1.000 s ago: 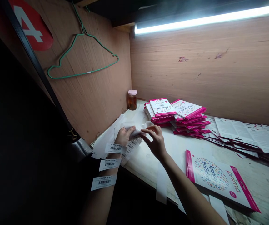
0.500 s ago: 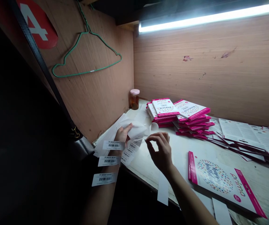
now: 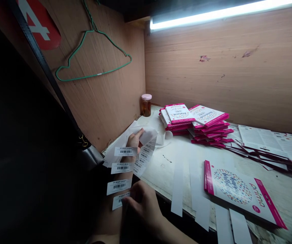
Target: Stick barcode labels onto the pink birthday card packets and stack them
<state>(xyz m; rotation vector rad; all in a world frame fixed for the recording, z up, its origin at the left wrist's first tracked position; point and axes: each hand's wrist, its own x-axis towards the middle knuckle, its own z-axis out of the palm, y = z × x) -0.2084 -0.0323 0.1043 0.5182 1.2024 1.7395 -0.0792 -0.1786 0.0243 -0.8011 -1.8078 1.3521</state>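
My left hand (image 3: pixel 135 139) grips a curled strip of label backing (image 3: pixel 147 135), thumb on top, over the table's left part. Rows of barcode labels (image 3: pixel 143 156) show on the sheet hanging below it. Along my left forearm sit several white barcode stickers, one (image 3: pixel 122 167) near the middle. My right hand (image 3: pixel 143 200) is at that forearm, its thumb and fingers pinched on the edge of the lowest barcode sticker (image 3: pixel 117 201).
Stacks of pink-edged birthday packs (image 3: pixel 180 115) stand at the back beside a lidded jar (image 3: pixel 146 105). Another pack (image 3: pixel 237 193) lies at right front. Blank strips (image 3: pixel 177 189) overhang the front edge. A green hanger (image 3: pixel 98 74) and black bag (image 3: pixel 92 156) are left.
My right hand has moved down and left from above the table to my left forearm. A fourth sticker now shows there. The view has shifted slightly.
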